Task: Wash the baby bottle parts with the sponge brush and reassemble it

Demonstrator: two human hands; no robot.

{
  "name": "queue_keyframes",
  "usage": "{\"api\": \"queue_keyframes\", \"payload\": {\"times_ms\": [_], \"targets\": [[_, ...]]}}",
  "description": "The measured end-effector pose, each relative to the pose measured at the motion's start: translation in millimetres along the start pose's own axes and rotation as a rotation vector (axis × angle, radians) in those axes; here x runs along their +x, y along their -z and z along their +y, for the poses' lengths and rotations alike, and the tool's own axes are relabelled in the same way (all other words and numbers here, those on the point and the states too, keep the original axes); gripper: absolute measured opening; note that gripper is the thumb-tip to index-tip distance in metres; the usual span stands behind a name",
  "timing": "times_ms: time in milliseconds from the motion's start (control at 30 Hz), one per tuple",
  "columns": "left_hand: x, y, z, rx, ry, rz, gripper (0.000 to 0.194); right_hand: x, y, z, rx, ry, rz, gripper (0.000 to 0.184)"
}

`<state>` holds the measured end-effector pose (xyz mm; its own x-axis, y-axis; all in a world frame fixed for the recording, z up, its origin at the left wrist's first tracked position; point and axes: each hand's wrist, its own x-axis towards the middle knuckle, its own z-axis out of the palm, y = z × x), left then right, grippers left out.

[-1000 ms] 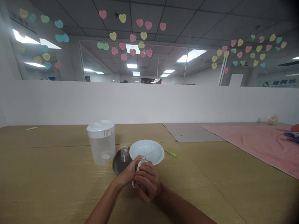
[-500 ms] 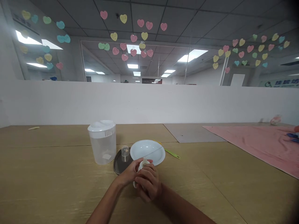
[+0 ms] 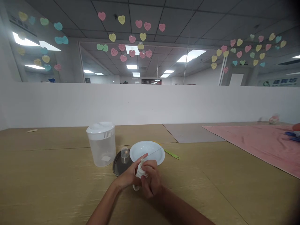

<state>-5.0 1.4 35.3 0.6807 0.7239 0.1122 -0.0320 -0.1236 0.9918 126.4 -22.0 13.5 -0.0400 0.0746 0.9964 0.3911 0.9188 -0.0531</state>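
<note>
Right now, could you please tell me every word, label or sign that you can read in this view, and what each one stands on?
Green sign at far right: Chinese characters beside a round logo, too blurred to quote.
Dark sign high on the left: too blurred to read.
Paper hearts: faint writing, too small to read.
Small label on the plastic jug: nothing legible.
White bottle: no text showing.

On the table [image 3: 58, 178], a plastic jug [image 3: 101, 147] stands left of a bowl [image 3: 147, 151], and a round tray [image 3: 118, 167] lies between them, maybe partly under the bowl. A spatula [image 3: 172, 153] lies behind the bowl. The left hand [image 3: 127, 176] and right hand [image 3: 152, 178] hold a small bottle [image 3: 140, 170] in front of the bowl.
</note>
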Motion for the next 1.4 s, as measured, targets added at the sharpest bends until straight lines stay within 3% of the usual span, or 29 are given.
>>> {"api": "queue_keyframes", "payload": {"times_ms": [133, 200, 367, 600, 800, 933, 1267, 1400], "targets": [[-1, -3.2, 5, -0.035, 0.062, 0.020, 0.106, -5, 3, 9, 0.032, -0.283, -0.068, 0.029], [-2, -5.3, 8, -0.061, 0.072, 0.030, 0.106, -7, 5, 12, 0.067, -0.337, -0.131, 0.031], [-4, -6.6, 10, -0.118, 0.096, 0.043, 0.111, -5, 7, 12, 0.107, -0.246, -0.185, 0.038], [-3, -1.9, 5, -0.089, 0.063, 0.036, 0.106, -7, 6, 9, 0.050, -0.235, -0.211, 0.037], [-3, -1.9, 7, -0.130, 0.092, 0.064, 0.106, -11, 0, 12, -0.011, -0.329, -0.242, 0.037], [-2, -2.8, 9, -0.121, 0.057, 0.052, 0.105, -10, -3, 10, -0.074, -0.365, -0.228, 0.037], [-1, 1.8, 4, -0.026, 0.018, 0.039, 0.094, -15, -1, 14, -0.005, -0.247, -0.198, 0.040], [0, 2.5, 2, -0.037, 0.015, 0.035, 0.094, -17, -3, 13, -0.035, -0.275, -0.187, 0.038]]}}
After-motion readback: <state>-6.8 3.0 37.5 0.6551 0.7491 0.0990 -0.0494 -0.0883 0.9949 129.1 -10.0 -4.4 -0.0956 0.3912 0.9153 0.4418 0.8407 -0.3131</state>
